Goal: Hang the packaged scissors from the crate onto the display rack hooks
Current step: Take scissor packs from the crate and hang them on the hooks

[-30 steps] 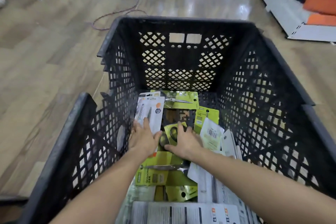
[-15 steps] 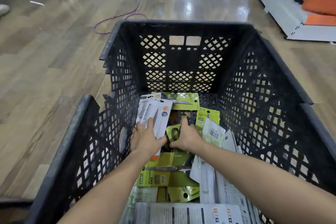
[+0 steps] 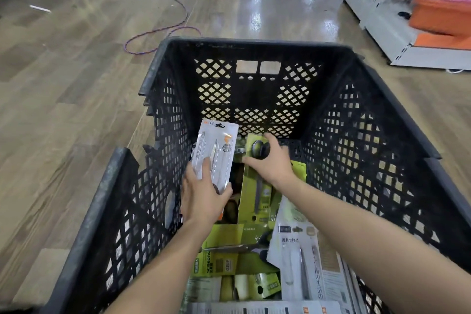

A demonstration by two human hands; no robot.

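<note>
1. Black lattice crate (image 3: 356, 120) stands on a wood-pattern floor (image 3: 63, 97); both forearms reach into it from the near edge.
2. White scissors pack (image 3: 216, 150): held above the crate bottom, close to the left wall. Long axis runs from near edge to far wall, leaning slightly right at the top. Hang-hole end points to the far wall; the printed face is toward the camera.
3. Left hand (image 3: 201, 196): grips the near end of the white scissors pack. Fingers (image 3: 206, 168) lie across the front of the pack, close together and lightly curled; the thumb sits at the pack's lower right edge. Pinching hold.
4. Green scissors pack (image 3: 254, 186): raised just right of the white pack, not touching it as far as can be seen. Long axis also runs near to far, roughly upright. The dark handle loops are at the far end; the hang-hole end points to the near edge.
5. Right hand (image 3: 270, 163): fingers curled over the handle end of the green scissors pack, gripping it from the right side. Thumb position cannot be told.
6. Remaining packs (image 3: 224, 262), green and white, lie loose on the crate bottom toward the near edge and near right corner, at mixed angles and overlapping.
7. A purple cable (image 3: 163, 30) lies on the floor beyond the far left corner. A white display rack (image 3: 382, 13) stands at the upper right, with orange items on its base.
</note>
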